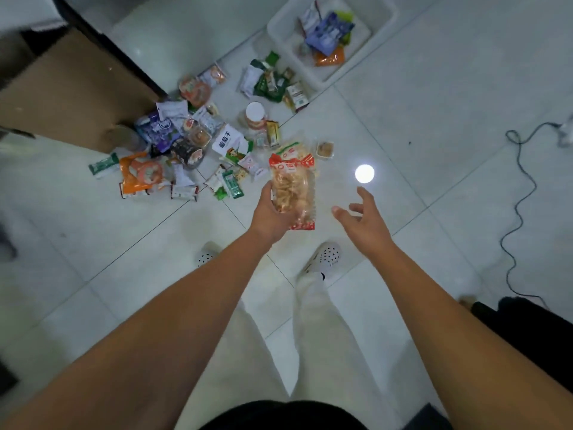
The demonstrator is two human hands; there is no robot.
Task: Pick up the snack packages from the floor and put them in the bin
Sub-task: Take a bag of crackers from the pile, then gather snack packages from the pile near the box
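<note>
One clear, red-trimmed bag of fried snacks (293, 189) sits gripped in the left hand (273, 217); the right hand (366, 220) hangs spread and empty. Best carry it toward one o'clock and release low over the white plastic bin (384, 17), clear of the floor pile (198, 144) at eleven.

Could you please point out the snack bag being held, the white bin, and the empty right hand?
red and clear snack bag (294, 184), head view, on its clear middle above the left hand's fingers.
white bin (280, 35), head view, on its bare left rim.
right hand (367, 220), head view, on the palm's middle, fingers spread.
</note>
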